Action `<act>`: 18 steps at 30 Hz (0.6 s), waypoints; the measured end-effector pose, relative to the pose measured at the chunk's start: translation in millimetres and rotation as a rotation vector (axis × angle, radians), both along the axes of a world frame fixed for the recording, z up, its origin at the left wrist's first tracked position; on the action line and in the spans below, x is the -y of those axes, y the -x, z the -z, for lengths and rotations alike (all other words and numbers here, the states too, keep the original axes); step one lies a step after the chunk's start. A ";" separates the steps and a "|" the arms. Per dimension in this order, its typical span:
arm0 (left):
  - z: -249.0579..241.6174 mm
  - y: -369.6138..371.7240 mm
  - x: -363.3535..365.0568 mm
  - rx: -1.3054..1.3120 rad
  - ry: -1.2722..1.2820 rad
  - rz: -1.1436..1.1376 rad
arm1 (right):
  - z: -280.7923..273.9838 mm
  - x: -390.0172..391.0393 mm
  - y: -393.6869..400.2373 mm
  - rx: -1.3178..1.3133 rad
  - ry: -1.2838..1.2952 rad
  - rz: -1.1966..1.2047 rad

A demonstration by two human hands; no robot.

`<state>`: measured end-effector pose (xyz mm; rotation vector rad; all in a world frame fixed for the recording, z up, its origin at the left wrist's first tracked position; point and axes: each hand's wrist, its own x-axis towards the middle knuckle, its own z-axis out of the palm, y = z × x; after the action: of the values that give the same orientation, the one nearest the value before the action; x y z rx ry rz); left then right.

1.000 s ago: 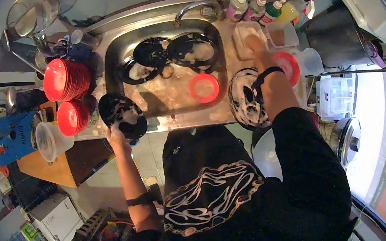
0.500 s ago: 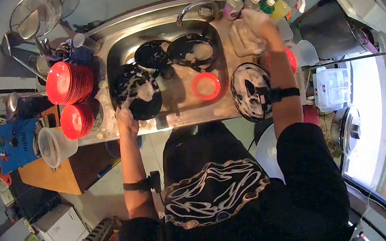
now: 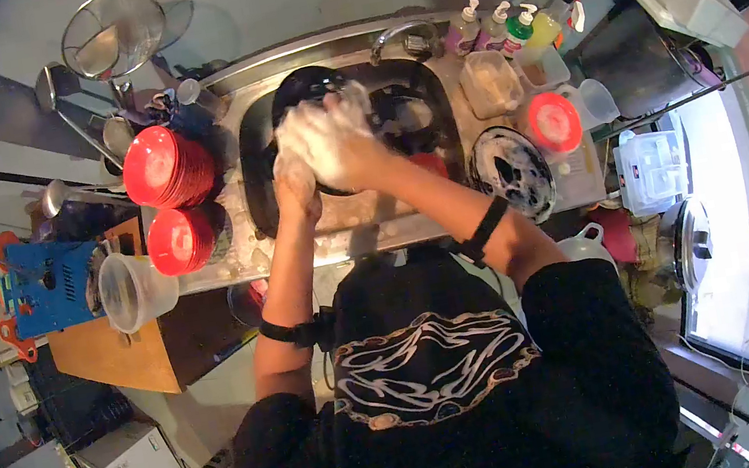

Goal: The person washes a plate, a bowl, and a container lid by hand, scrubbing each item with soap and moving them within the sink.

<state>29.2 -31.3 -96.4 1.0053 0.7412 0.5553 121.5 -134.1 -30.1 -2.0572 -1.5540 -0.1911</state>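
My left hand (image 3: pixel 296 186) grips the lower left edge of a black plate (image 3: pixel 307 83), which is held tilted over the sink (image 3: pixel 258 189). Thick white suds cover my right hand (image 3: pixel 336 147), which lies on the front of that plate. Its fingers look curled, but foam and blur hide what is in them. Another black plate (image 3: pixel 395 115) with suds on it sits in the sink to the right. Part of a red dish (image 3: pixel 429 163) shows behind my right forearm.
Stacked red bowls (image 3: pixel 150 167) and a clear tub (image 3: pixel 136 289) stand left of the sink. On the right are a soapy black plate (image 3: pixel 512 175), a plastic container (image 3: pixel 490 83) and a red bowl (image 3: pixel 555 122). Pump bottles (image 3: pixel 491 27) line the back, near the faucet (image 3: pixel 402 34).
My right hand has come from the plastic container on the right to the plate in the sink, now covered in suds. My left hand has raised the black plate and tilted it up.
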 end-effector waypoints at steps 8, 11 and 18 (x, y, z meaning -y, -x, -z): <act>-22.0 22.0 -8.1 -0.115 -0.322 -0.031 | 18.9 -21.8 -27.0 0.048 -0.132 0.128; -16.1 10.6 -22.9 -0.246 -0.377 -0.017 | -2.5 -42.8 0.0 0.127 -0.193 0.098; -21.3 44.8 -68.6 -0.030 -0.222 -0.133 | -15.1 -20.4 -21.0 0.213 0.181 -0.130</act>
<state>-15.6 37.3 -75.1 1.1770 0.7883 0.7514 142.5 -113.7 -15.0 -2.1192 -1.8897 -0.2352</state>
